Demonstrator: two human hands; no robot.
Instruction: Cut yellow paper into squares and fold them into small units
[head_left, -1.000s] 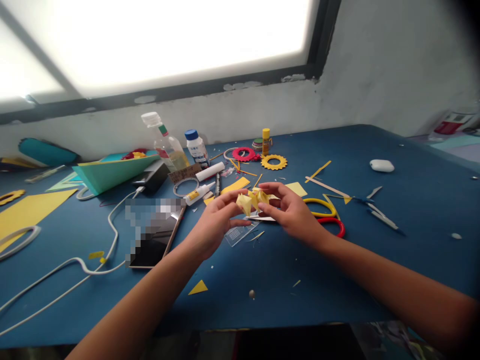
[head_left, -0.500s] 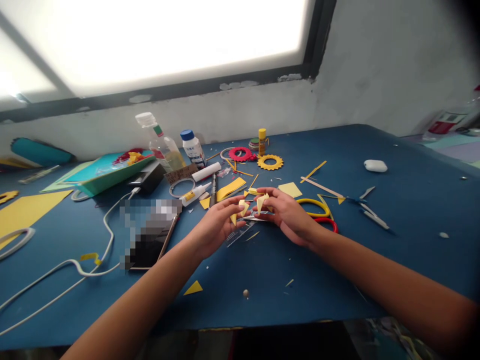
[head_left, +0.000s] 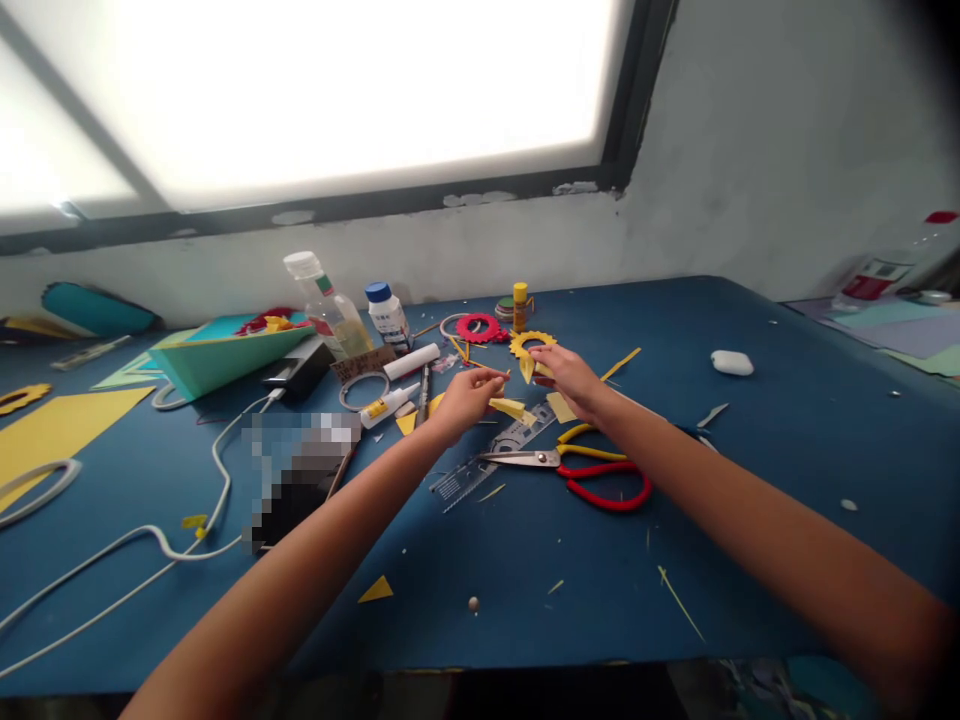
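My right hand (head_left: 574, 380) pinches a small folded yellow paper piece (head_left: 527, 367), its point hanging down in front of the yellow toothed ring (head_left: 533, 342). My left hand (head_left: 469, 400) is closed, thumb and fingertips together; whatever sits between them is too small to make out. Just below those fingertips lies a folded yellow paper strip (head_left: 513, 408). Nearer me, scissors (head_left: 544, 458) with one yellow and one red handle rest across a clear plastic ruler (head_left: 469, 485). A square of pale yellow paper (head_left: 561, 407) lies under my right wrist.
Behind my hands stand a glue stick (head_left: 520, 306), a blue-capped white bottle (head_left: 388, 318) and a clear bottle (head_left: 330, 315). A red toothed ring (head_left: 478, 328) lies nearby. To the left are a phone (head_left: 304, 500), a white cable (head_left: 217, 480) and a green paper box (head_left: 225, 362).
Both hands have moved apart and farther from me, uncovering the scissors and ruler. The yellow piece my left hand held no longer shows in its fingers. My right hand keeps its folded piece.
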